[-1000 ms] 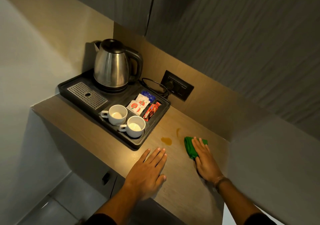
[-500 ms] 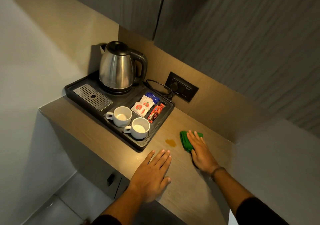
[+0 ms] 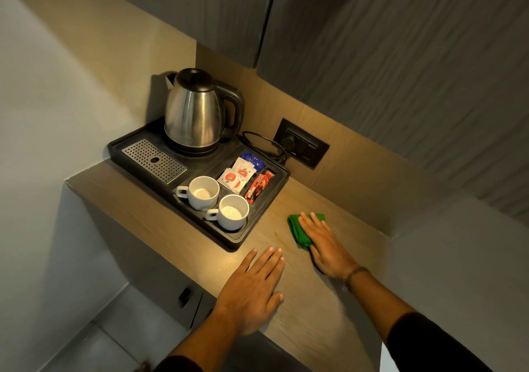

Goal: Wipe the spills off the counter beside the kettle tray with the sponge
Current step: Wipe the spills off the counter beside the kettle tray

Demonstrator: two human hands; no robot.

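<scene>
Head cam, one wide-angle view, looking fwd and down.
Close over the counter: kettle tray at frame centre, both forearms entering from bottom edge, cabinets across the top.

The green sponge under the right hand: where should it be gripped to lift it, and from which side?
Grip the sponge by its exposed left edge, coming from above on the tray side. It lies flat on the counter, and the right hand covers the rest.
</scene>
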